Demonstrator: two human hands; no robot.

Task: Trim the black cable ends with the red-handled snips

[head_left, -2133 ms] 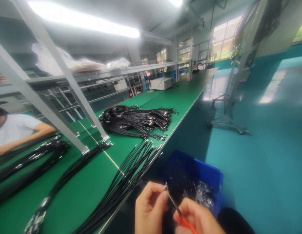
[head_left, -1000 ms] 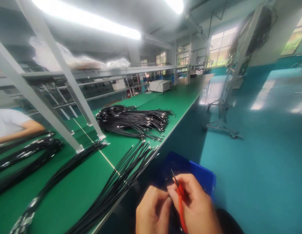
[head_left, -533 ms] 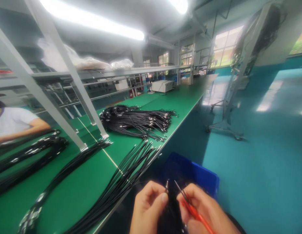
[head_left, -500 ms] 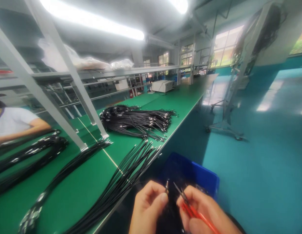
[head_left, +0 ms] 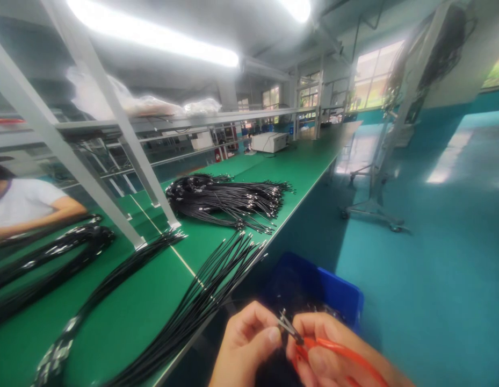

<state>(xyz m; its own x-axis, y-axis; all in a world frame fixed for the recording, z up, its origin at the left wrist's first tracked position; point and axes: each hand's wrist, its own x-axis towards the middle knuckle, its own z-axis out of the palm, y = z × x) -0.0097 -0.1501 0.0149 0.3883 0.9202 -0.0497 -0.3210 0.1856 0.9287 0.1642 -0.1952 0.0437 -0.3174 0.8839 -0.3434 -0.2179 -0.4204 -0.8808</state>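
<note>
Low in the view, my left hand (head_left: pixel 249 341) pinches the tip of a black cable (head_left: pixel 283 313) between thumb and forefinger; most of that cable is hidden. My right hand (head_left: pixel 319 325) is closed around red-handled scissors (head_left: pixel 341 349). Their narrow metal blades reach left to the cable tip, right beside my left fingertips. Whether the blades touch the cable is too small to tell. To the left, a bundle of black cables (head_left: pixel 193 306) lies along the edge of the green table (head_left: pixel 144 306), its silvery ends fanned out.
Behind my hands stands a blue bin (head_left: pixel 340 293) below the table edge. A large heap of black cables (head_left: pixel 233 199) lies farther back, with more coils (head_left: pixel 72 242) at left. White shelf posts (head_left: pixel 128 129) rise from the table. A person (head_left: pixel 31 201) sits across it.
My right hand has moved left and turned the scissors, bringing the blades from apart to right at the cable tip. My left hand has barely shifted.
</note>
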